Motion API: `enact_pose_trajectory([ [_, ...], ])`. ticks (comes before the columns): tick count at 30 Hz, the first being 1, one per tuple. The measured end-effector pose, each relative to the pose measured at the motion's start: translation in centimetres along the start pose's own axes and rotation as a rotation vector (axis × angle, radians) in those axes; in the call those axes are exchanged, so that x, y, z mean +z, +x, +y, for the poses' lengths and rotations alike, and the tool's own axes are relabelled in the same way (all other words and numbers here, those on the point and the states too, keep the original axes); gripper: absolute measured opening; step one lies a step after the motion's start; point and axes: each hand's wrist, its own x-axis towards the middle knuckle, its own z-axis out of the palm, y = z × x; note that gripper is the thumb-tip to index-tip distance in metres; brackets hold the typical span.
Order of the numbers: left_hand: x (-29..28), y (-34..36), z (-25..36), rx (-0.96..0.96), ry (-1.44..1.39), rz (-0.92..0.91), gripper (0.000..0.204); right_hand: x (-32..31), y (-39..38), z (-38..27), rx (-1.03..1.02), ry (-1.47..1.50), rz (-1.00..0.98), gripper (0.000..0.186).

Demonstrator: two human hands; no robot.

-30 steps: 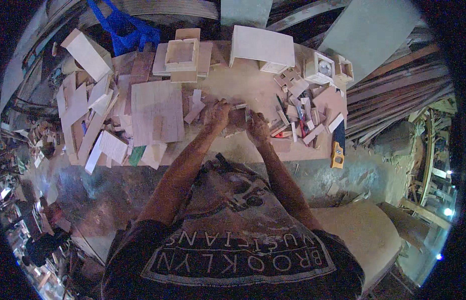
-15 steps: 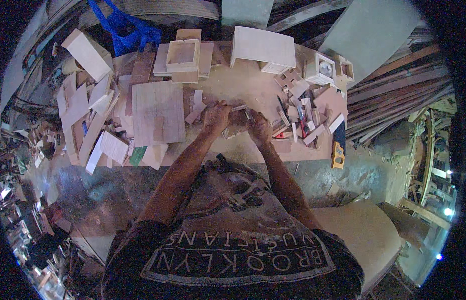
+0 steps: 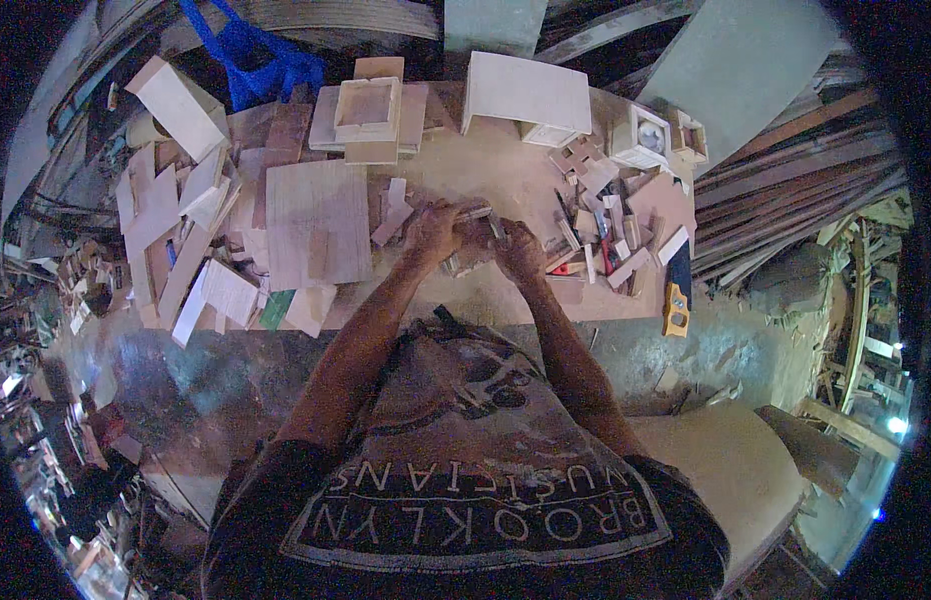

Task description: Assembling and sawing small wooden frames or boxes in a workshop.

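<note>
Both of my hands meet over the middle of a low wooden work board (image 3: 505, 180). My left hand (image 3: 433, 230) and my right hand (image 3: 517, 250) together grip a small wooden piece (image 3: 475, 215), of which only a pale edge shows between the fingers. Small wood offcuts lie on the board just under and beside the hands. A flat square plywood panel (image 3: 317, 222) lies to the left of my left hand.
Many wood strips and panels (image 3: 175, 230) are heaped at the left. Small blocks and hand tools (image 3: 610, 235) are scattered at the right, with a yellow tool (image 3: 675, 310) at the board's edge. Box-like wooden assemblies (image 3: 367, 108) and a blue bag (image 3: 250, 60) sit at the back.
My hands have stayed together over the same spot; only the fingers have shifted slightly around the small piece.
</note>
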Motion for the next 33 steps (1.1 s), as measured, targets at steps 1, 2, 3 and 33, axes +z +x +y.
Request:
enact_pose_trajectory([
  [1,0.2,-0.3,-0.5,0.006,-0.074,0.078,0.052,-0.3,-0.2,-0.3,-0.007,0.007,-0.003,0.041],
  [2,0.3,-0.5,-1.1,-0.022,-0.146,0.103,0.06,-0.6,-0.4,-0.5,-0.052,-0.018,0.026,0.044],
  [3,0.6,-1.1,-1.6,0.012,-0.146,0.157,0.06,-0.8,-0.5,-0.6,-0.132,-0.043,0.064,0.048],
  [33,2.9,-4.5,-0.5,-0.307,-0.397,0.284,0.046,-0.5,3.9,-0.1,-0.485,0.11,-0.037,0.036],
])
